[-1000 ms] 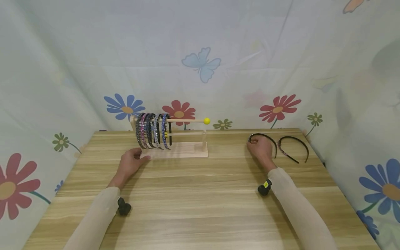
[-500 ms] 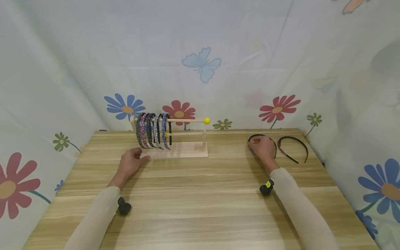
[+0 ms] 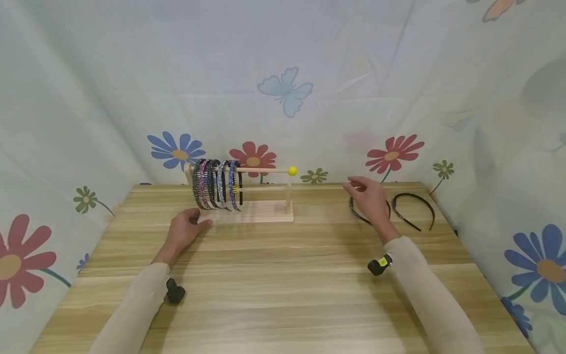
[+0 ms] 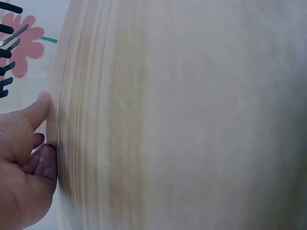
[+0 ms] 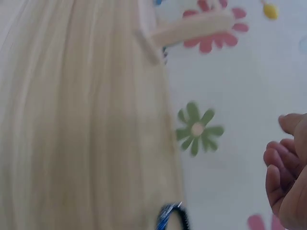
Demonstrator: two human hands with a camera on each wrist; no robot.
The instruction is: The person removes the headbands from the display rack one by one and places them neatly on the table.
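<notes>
At the left end of a wooden headband stand (image 3: pixel 269 211), my left hand (image 3: pixel 183 228) holds a corner of the base between thumb and fingers. In the left wrist view the thumb (image 4: pixel 38 109) lies along the base and the other fingers curl at its end. Several glittery headbands (image 3: pixel 221 187) hang on the upper rod toward the left. My right hand (image 3: pixel 369 196) hovers over a blue sparkly headband (image 3: pixel 355 211) lying on the table, partly hidden by the hand. Its fingers are loosely bent with nothing between them; the right wrist view shows them apart from the headband.
A black headband with a pinkish glittery section (image 3: pixel 413 211) lies to the right of the hand. The upper rod ends in a yellow ball (image 3: pixel 292 171). A flowered cloth (image 3: pixel 212 108) stands behind the wood-grain table (image 3: pixel 274 290).
My right hand has let go of the blue headband, which lies flat now, and has risen slightly up and away. The left hand and stand have stayed put.
</notes>
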